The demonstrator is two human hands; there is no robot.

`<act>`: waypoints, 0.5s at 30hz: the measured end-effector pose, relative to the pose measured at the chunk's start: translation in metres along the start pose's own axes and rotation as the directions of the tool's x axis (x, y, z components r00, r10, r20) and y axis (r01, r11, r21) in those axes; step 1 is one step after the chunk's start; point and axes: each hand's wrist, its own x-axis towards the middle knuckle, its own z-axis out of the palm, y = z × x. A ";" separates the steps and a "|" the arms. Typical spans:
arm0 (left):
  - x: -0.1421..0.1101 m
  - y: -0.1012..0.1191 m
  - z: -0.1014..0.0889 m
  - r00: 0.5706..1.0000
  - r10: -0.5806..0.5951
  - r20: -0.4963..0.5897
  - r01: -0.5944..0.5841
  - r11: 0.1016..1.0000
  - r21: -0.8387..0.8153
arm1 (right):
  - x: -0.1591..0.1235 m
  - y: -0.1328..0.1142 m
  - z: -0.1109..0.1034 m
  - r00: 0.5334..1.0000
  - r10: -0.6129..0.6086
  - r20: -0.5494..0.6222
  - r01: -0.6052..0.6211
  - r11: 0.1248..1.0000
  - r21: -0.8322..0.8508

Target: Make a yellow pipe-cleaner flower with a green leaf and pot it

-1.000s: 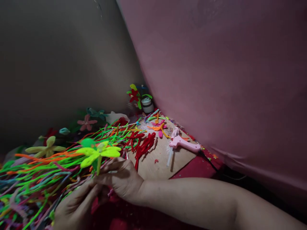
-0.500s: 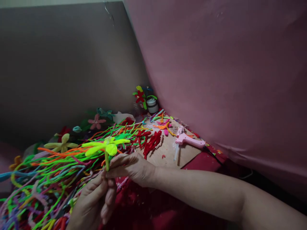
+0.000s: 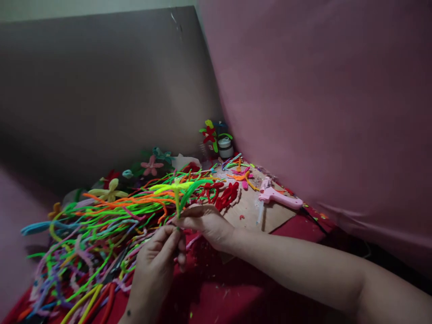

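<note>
A yellow pipe-cleaner flower (image 3: 177, 193) stands upright in front of me, seen from the side. A green pipe-cleaner leaf (image 3: 193, 191) slants up to the right from its stem. My right hand (image 3: 211, 225) pinches the stem from the right, below the petals. Just beneath, my left hand (image 3: 160, 254) has thumb and fingers closed at the stem's lower end, which they mostly hide. Behind the flower spreads a heap of coloured pipe cleaners (image 3: 114, 220).
A pink glue gun (image 3: 281, 198) lies on a board (image 3: 248, 213), near red pipe-cleaner pieces (image 3: 227, 196). Finished flowers (image 3: 151, 166) and a white-lidded jar (image 3: 225, 147) stand at the back. Red cloth (image 3: 216, 292) covers the table; a pink sheet (image 3: 320, 103) hangs at right.
The camera view has swung left, so everything sits farther right. The flower has turned: its face no longer shows, and the green leaf now stands out on its right. Both hands stay on the stem.
</note>
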 end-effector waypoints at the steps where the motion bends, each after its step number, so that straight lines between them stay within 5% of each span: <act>1: 0.001 0.001 0.000 0.999 -0.042 0.012 0.042 0.996 -0.082 | -0.001 -0.001 -0.001 1.000 0.007 0.015 -0.007 1.000 0.005; 6: 0.000 0.003 0.000 0.993 -0.089 0.081 0.102 0.980 -0.170 | -0.003 -0.003 -0.004 0.996 -0.067 0.055 0.069 0.997 -0.036; 9: -0.001 -0.001 0.000 0.999 0.047 0.013 -0.047 0.998 0.048 | -0.003 -0.001 -0.003 0.998 -0.067 0.015 0.067 0.997 -0.047; 12: -0.003 -0.006 0.000 0.966 0.246 -0.076 -0.207 0.920 0.334 | -0.003 -0.001 -0.002 0.997 -0.065 -0.047 0.060 0.992 -0.114; 15: -0.002 -0.005 -0.001 0.963 0.253 -0.092 -0.207 0.916 0.344 | -0.004 -0.002 -0.001 0.998 -0.070 -0.005 0.069 0.990 -0.125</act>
